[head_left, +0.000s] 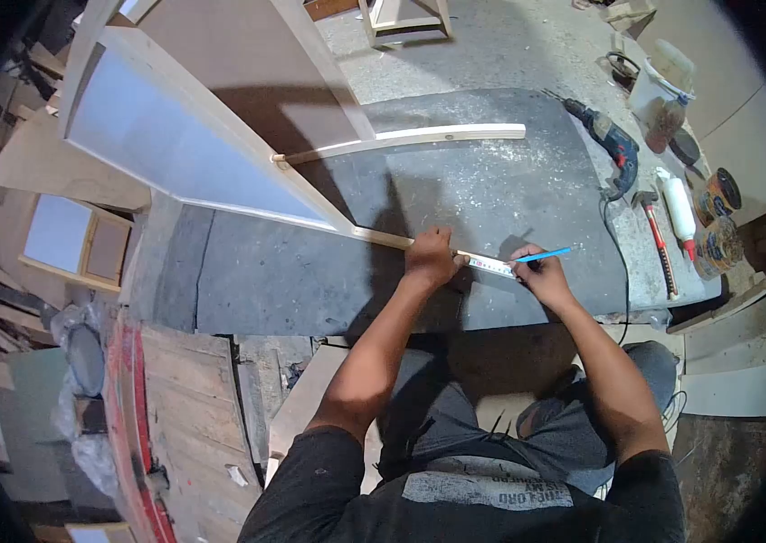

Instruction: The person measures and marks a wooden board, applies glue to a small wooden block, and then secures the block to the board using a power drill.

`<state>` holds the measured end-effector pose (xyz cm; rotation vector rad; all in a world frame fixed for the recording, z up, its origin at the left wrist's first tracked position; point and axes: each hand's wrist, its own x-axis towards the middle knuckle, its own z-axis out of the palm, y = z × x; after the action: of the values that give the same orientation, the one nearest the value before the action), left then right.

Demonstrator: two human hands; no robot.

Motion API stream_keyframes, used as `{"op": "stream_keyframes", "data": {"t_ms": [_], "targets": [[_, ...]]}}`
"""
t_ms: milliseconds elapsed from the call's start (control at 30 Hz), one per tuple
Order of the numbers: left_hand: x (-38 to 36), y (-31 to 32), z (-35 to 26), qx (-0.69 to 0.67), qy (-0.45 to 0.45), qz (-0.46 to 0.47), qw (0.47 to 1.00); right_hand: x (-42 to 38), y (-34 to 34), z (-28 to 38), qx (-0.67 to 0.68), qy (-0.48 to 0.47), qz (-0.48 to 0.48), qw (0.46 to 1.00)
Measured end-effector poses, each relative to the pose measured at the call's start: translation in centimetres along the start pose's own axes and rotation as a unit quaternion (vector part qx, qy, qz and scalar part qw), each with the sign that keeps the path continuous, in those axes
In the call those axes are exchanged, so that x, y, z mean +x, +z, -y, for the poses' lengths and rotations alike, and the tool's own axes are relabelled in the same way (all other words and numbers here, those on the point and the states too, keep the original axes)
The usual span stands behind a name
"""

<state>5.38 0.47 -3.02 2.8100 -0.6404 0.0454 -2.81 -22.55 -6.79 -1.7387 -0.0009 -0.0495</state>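
A wooden frame with white and brown panels (120,113) lies on its side, and one of its legs (381,237) reaches toward me. My left hand (434,259) is closed around that leg and presses a tape measure (490,264) along it; the tape's case is not visible. White tape with dark markings stretches between my two hands. At the leg's far right end, my right hand (544,279) pinches a blue pencil (547,255), its fingers touching the tape's end. Another leg (451,133) of the frame extends to the right, farther from me.
On the right lie a corded drill (607,136), a hammer (660,242) and a white glue bottle (678,210). Tins (718,246) and a white bucket (659,90) stand beyond them. A dark mat (310,281) covers the work surface. A smaller framed panel (75,240) is at left.
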Motion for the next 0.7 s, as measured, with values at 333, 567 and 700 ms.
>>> {"op": "stream_keyframes", "data": {"t_ms": [333, 567, 700], "targets": [[0.1, 0.3, 0.3, -0.008, 0.021, -0.015, 1.0, -0.1, 0.1, 0.0, 0.024, 0.012, -0.029, 0.999], [0.0, -0.4, -0.2, -0.009, 0.003, -0.005, 1.0, -0.2, 0.2, -0.1, 0.003, 0.004, -0.025, 1.0], [0.0, 0.0, 0.2, -0.013, 0.018, -0.013, 1.0, 0.0, 0.2, -0.7, -0.014, -0.025, -0.031, 0.999]]}}
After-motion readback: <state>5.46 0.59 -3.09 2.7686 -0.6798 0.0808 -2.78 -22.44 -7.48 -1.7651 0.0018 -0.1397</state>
